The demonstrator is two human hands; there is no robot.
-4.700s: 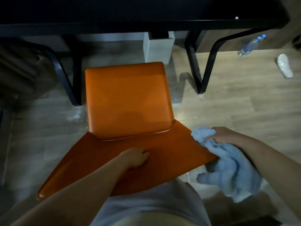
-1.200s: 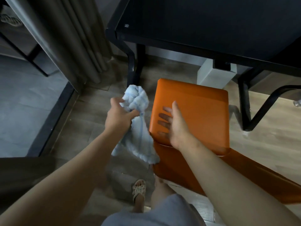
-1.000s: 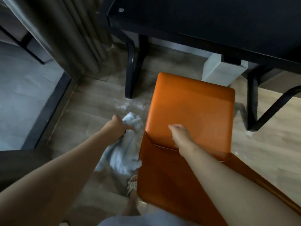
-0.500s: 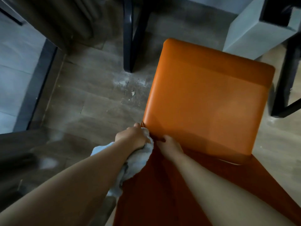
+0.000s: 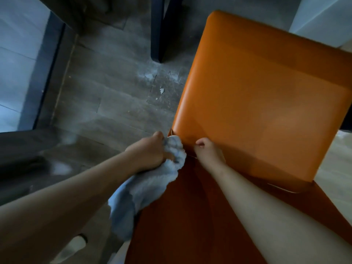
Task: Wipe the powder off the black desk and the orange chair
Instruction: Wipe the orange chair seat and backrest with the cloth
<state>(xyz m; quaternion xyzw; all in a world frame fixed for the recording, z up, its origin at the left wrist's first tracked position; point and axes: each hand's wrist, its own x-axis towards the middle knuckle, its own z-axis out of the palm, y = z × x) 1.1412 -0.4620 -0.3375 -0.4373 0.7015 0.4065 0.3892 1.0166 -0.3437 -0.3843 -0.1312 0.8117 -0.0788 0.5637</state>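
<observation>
Wood floor [image 5: 106, 103] left of the chair [image 5: 266, 103] carries spilled powder [image 5: 152, 76]; left hand [image 5: 150, 151] grips cloth [image 5: 148, 187] at seat-back crease, right hand [image 5: 209, 153] curled there, hold unclear; judgement: spread crease, work cloth corner in, drag outward, not packing powder deeper.

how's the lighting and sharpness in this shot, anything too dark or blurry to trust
Head view: dim overall; the orange chair has soft light on its seat, while its back, nearest the camera, sits in deep shadow. Head view: the cloth gripped by the left hand looks slightly soft, and the lower left corner is smeared. Head view: the powder on the floor is readable.
</observation>
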